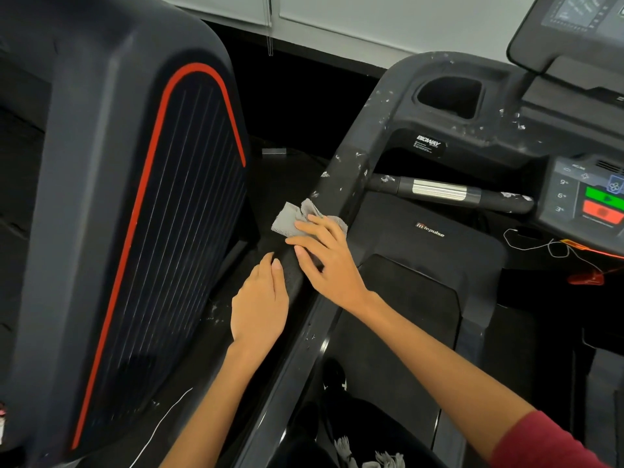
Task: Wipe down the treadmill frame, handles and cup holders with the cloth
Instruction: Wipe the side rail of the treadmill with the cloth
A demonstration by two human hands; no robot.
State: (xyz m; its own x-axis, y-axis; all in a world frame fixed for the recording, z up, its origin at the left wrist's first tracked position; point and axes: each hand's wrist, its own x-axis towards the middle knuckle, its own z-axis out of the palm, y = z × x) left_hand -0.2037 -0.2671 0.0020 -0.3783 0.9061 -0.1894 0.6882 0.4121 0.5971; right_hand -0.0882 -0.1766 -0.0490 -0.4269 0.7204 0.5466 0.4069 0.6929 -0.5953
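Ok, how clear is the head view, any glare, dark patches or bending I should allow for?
Head view: sharp on the cloth under the right hand and on the left hand; floor between the machines nearly black; bright glint on the metal grip sensor; wide-angle bending curves the edges; white flecks on the frame read clearly.

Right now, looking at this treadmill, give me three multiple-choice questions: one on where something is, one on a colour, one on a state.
1. Where is the cloth?
A. in the cup holder
B. on the treadmill's left side rail
C. on the console

2. What colour is the stripe on the neighbouring machine?
A. red
B. blue
C. yellow

3. How does the right hand meet the cloth?
A. balls it in a fist
B. presses it with flat fingers
C. hangs clear of it

Key: B, it lies on the side rail under the hand; A, the curved line is red; B, the fingers lie straight over it.
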